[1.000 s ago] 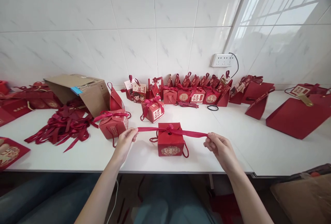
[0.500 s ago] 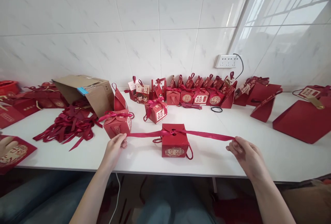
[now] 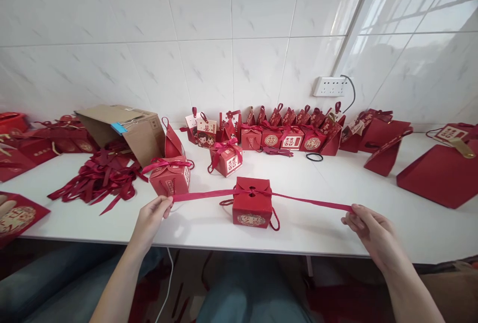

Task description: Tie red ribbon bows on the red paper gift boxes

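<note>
A red gift box (image 3: pixel 252 211) with a round gold print stands on the white table in front of me, rope loops hanging at its sides. Across its top runs a dark red ribbon (image 3: pixel 203 195), crossed at the middle over the flaps and stretched out to both sides. My left hand (image 3: pixel 152 216) pinches the ribbon's left end. At the other end, my right hand (image 3: pixel 371 231) has it between thumb and fingers, and that half is twisted narrow. Neither hand touches the box.
Behind stand two ribboned boxes, one at left (image 3: pixel 171 178) and one nearer the middle (image 3: pixel 226 159). A ribbon pile (image 3: pixel 100 176) lies by a cardboard box (image 3: pixel 123 119). More red boxes line the wall. Another person's hand (image 3: pixel 5 206) shows at far left on a red box.
Both my hands have moved farther apart, drawing the ribbon outward. The crossing on the box top looks tighter, and the ribbon's right half has narrowed.
</note>
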`<state>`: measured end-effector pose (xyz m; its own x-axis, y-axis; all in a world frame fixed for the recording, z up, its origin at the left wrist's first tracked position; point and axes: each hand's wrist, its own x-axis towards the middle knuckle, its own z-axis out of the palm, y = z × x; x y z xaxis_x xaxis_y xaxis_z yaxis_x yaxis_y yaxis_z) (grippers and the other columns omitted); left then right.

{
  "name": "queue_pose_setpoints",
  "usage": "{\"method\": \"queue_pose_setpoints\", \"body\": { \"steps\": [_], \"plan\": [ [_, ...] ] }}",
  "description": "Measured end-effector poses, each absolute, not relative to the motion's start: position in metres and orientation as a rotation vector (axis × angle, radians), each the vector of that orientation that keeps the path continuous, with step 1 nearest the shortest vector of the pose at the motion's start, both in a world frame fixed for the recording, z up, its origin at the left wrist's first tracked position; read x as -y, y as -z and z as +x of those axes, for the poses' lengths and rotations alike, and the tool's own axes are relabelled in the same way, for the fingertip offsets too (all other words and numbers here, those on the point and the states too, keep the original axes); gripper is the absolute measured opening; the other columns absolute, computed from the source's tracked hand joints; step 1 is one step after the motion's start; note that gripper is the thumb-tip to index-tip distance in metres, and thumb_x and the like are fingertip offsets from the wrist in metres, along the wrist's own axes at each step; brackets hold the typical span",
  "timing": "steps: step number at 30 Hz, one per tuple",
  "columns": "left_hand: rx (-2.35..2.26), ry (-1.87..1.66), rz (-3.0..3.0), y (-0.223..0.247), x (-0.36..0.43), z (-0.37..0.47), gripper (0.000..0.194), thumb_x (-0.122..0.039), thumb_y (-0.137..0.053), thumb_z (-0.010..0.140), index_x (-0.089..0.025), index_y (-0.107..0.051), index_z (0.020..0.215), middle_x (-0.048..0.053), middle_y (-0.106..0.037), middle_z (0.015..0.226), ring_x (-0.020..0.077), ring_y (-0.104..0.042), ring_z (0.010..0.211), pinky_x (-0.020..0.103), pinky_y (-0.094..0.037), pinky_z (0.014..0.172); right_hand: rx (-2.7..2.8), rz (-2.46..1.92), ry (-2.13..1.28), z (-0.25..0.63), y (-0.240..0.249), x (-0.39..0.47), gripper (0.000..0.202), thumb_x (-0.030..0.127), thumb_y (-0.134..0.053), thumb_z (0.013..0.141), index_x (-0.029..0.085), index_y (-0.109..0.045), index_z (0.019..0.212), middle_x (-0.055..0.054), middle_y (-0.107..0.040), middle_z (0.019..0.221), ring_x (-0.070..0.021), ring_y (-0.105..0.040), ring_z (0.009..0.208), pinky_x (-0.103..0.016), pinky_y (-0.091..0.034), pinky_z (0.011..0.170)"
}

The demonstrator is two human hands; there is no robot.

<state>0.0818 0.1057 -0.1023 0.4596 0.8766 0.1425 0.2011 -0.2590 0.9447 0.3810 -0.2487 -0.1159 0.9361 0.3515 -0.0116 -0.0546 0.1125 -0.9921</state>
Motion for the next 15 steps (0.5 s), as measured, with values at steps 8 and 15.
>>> {"method": "queue_pose_setpoints", "body": {
  "steps": [8,15],
  "plan": [
    [-0.986,-0.843,1.761,0.100,-0.102,0.084,0.034,-0.047,-0.058,0.068,-0.020,-0.045,0.052,-0.004,-0.038,0.048,0.0130,-0.038,0.053,0.024,-0.031,0.054,0.211,-1.444,-0.299,0.384,0.124,0.251,0.044,0.048,-0.075,0.063,0.018,-0.047,0.049,0.003,-0.034,0.054,-0.0114,-0.039,0.055,-0.026,-0.047,0.057],
    [-1.008,-0.815,1.792,0.098,-0.100,0.087,0.035,-0.050,-0.057,0.066,-0.020,-0.047,0.052,-0.004,-0.038,0.048,0.0137,-0.038,0.052,0.024,-0.032,0.052,0.190,-1.538,-0.263,0.381,0.129,0.250,0.049,0.055,-0.075,0.058,0.019,-0.043,0.049,0.003,-0.032,0.054,-0.0117,-0.037,0.053,-0.027,-0.044,0.053]
  ]
}}
